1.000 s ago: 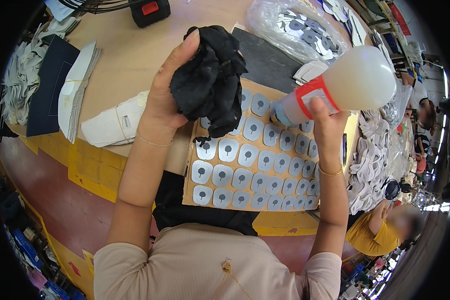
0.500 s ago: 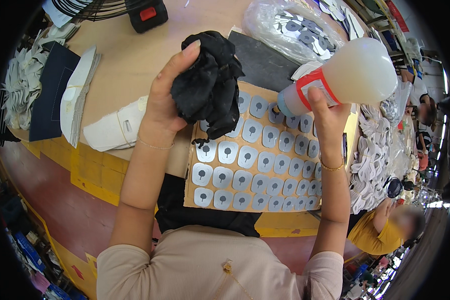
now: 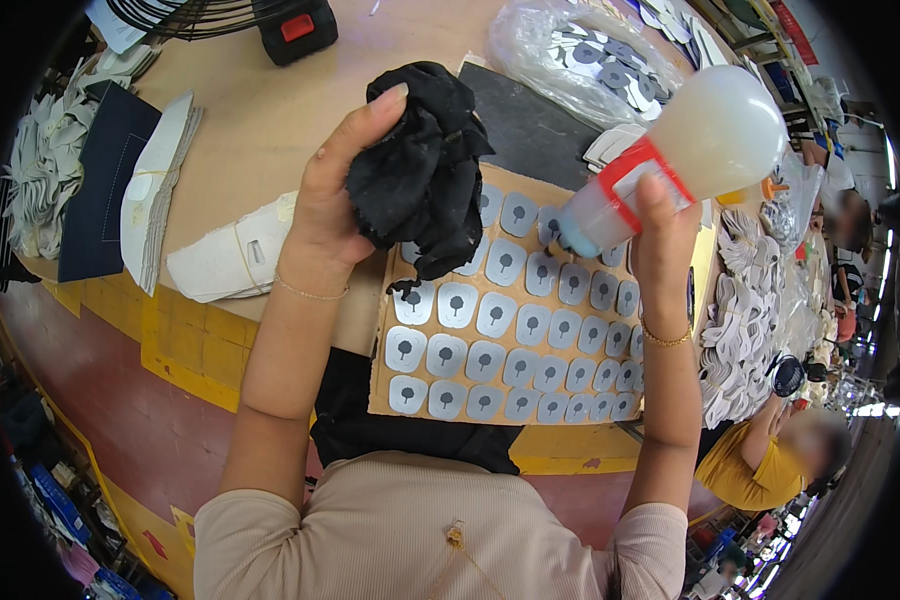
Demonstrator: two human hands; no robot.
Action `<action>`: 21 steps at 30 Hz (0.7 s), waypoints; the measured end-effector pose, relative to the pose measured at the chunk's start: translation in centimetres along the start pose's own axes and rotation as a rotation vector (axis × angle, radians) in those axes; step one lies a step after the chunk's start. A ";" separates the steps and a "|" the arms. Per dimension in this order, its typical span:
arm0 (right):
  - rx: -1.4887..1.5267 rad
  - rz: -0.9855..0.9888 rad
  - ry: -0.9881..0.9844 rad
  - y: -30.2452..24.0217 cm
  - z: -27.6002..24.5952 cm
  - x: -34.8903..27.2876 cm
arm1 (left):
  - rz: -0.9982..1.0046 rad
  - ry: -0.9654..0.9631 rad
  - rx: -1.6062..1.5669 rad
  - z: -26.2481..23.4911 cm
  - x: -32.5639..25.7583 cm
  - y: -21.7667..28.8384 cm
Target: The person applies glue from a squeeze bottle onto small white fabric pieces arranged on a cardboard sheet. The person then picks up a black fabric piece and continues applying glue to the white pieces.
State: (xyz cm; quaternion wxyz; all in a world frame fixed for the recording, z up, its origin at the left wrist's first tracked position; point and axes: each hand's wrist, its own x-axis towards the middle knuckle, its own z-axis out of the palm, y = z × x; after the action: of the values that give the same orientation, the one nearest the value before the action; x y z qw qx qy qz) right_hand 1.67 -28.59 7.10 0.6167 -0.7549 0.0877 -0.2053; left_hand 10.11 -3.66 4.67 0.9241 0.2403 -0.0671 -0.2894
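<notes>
A crumpled black cloth [image 3: 420,165] is gripped in my left hand [image 3: 332,190], raised over the far left part of a cardboard sheet [image 3: 378,350]. My right hand [image 3: 665,240] is wrapped round a translucent plastic squeeze bottle [image 3: 720,130] with a red label band. The bottle tilts neck-down to the left, its tip close above the sheet's far rows. Rows of light grey rounded patches [image 3: 485,358], each with a dark tree-like mark, cover the cardboard. Cloth, hand and bottle hide some of the far patches.
A dark flat board [image 3: 525,120] lies beyond the cardboard, beside a clear bag of cut pieces [image 3: 610,70]. Banded white stacks [image 3: 235,250] stand at left, near a navy panel [image 3: 110,180]. Pale cut pieces [image 3: 745,320] pile up at right. A person in yellow [image 3: 760,465] is beyond.
The bottle has tipped and shifted slightly, its tip moving nearer toward me along the patches. My left hand with the cloth has barely moved.
</notes>
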 end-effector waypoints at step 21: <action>-0.660 -0.395 -0.061 -3.3 0.0 0.7 | -0.017 -0.001 -0.001 0.0 0.0 0.0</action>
State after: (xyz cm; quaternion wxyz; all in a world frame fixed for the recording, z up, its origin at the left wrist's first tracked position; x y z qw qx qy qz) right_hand 1.94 -28.10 10.45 0.2915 -0.9209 -0.0166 -0.2583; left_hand 10.17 -3.63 4.66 0.9217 0.2405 -0.0653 -0.2974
